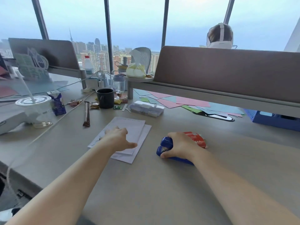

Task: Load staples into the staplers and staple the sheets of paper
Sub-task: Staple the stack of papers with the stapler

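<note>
A small stack of white sheets of paper (139, 132) lies on the grey desk (146, 184) in front of me. My left hand (119, 138) rests flat on the sheets, fingers spread, thumb pointing right. A blue stapler (165, 146) lies on the desk to the right of the paper, its nose toward the sheets. My right hand (180, 144) is wrapped over its top, thumb against the front. Behind that hand a red staple box (197, 138) lies partly hidden.
A clear plastic case (146, 108) and a black mug (105, 98) stand beyond the paper. Coloured paper sheets (191, 102) spread under the brown divider (227, 73). A lidded cup with straw (35, 104), a small carton (57, 103) and snack wrappers sit at the left. A blue basket (274, 118) is far right.
</note>
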{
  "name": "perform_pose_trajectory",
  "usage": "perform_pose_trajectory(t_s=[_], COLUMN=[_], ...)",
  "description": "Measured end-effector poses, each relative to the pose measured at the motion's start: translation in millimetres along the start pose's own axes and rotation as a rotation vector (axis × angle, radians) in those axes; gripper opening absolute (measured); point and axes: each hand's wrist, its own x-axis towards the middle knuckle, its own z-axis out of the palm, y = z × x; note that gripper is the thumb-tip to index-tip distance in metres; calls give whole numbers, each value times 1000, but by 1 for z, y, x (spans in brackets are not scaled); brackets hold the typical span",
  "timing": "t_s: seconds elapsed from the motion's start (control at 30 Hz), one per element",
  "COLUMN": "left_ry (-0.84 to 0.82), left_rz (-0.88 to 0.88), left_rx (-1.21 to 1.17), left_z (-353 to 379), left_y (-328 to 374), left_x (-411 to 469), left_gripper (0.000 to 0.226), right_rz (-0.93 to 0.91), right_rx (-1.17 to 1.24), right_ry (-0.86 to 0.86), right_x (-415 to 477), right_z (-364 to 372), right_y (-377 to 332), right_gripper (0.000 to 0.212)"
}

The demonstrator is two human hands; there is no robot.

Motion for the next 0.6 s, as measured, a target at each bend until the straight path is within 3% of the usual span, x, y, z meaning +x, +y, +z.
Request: perform_pose_trajectory(t_s=[0.2, 0.37, 0.47, 0.6], left_ry=[-12, 14, 61, 180], left_rz=[-221, -274, -304, -256], left_rx=[44, 20, -72, -278], left_z=[1, -5, -8, -9], left_y=[-43, -46, -47, -49], left_x=[16, 11, 6, 3], left_gripper=[99, 105, 98, 72], right_rz=[-3, 2, 0, -26], right_rx=[15, 15, 12, 8], right_ry=[17, 16, 22, 27], right_x=[10, 18, 20, 19], right_z=[4, 7, 8, 8], right_y=[-13, -16, -17, -15], right_gripper=[41, 42, 45, 38])
